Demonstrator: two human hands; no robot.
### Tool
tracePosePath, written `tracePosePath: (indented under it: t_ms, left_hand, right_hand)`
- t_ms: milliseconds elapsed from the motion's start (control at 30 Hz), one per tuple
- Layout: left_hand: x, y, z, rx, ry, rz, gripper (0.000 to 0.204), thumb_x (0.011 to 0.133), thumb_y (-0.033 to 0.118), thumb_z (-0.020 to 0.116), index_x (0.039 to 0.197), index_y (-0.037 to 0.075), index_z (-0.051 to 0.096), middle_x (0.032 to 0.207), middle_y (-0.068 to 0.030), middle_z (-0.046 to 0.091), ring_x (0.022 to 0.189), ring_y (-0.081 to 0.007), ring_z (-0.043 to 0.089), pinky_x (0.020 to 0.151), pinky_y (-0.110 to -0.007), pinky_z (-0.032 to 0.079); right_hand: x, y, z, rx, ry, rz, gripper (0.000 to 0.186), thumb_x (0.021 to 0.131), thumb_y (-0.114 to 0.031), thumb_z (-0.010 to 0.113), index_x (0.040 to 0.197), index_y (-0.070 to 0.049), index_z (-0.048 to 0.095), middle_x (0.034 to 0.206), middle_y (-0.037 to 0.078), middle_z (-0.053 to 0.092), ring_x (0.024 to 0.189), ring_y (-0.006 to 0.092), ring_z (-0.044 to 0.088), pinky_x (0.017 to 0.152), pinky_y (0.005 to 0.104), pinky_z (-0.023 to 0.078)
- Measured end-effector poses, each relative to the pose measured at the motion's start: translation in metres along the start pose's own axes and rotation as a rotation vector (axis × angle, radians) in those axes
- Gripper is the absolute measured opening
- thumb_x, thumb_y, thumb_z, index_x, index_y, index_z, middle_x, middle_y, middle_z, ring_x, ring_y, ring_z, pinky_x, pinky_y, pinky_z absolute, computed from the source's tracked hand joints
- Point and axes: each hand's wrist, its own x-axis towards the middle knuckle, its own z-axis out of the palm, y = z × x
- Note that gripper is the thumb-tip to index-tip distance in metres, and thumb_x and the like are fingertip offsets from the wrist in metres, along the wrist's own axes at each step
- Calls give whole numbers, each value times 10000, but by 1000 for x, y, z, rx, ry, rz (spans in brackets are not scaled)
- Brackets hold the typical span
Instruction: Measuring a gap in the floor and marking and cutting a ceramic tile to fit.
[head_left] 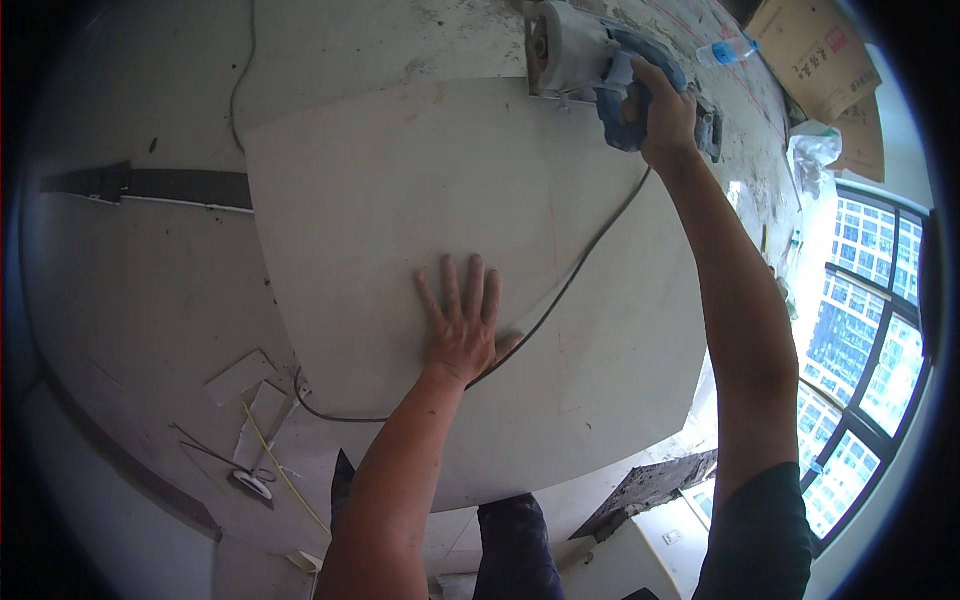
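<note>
A large pale, flat board [480, 190] spreads out in front of me. My left hand [462, 325] lies flat on its middle with the fingers spread. A dark power cord [575, 270] runs under or beside that hand's wrist; which of the two I cannot tell. At the board's far right edge, my right hand [663, 112] is wrapped round the handle of a handheld circular saw [580, 50]. The saw has a whitish guard and a blue body, and its base plate rests at the edge. Its blade is hidden.
Beyond the saw lie a clear plastic bottle [727, 52] and cardboard [815, 50]. A crumpled plastic bag [815, 147] sits near tall windows [850, 310] at right. At left are a dark strip [185, 187], board offcuts [240, 375] and a yellow cord [285, 470].
</note>
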Motion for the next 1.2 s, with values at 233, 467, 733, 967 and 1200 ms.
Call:
tracePosePath:
  t_ms: [233,467,733,967,1200]
  left_hand:
    - [0,-7,4,-10,25,12,880,868,696,392,1489,82,287,1571,-176,150,1414,-514,59,1048,-773,-12]
    - [3,-11,7,-14,87,30,908,846,716,411,1471,65,317,1565,-184,157,1408,-521,77,1047,-775,-4]
    - [4,-14,9,-45,135,42,892,830,700,459,1443,59,366,1546,-190,208,1400,-520,124,1046,-778,18]
    - [6,-14,7,-39,131,48,895,824,701,465,1440,58,367,1548,-196,200,1399,-519,127,1045,-779,20]
    - [7,-13,7,-52,113,49,887,839,694,447,1453,61,351,1555,-195,186,1403,-530,96,1044,-779,9]
  right_hand:
    - [4,6,4,-24,-4,2,166,822,-181,700,804,-33,627,656,53,552,496,177,504,471,332,418]
    - [6,6,5,-11,-13,26,182,829,-191,693,841,-25,619,663,59,550,506,187,514,479,342,429]
    - [14,9,2,-51,-16,3,186,828,-196,689,838,-22,624,654,70,553,500,186,512,480,344,433]
    - [10,6,7,-94,3,33,162,868,-219,653,830,-91,562,634,20,477,509,152,441,502,304,365]
    - [10,8,2,-29,9,29,168,821,-189,699,832,-34,635,661,62,557,493,187,513,464,338,432]
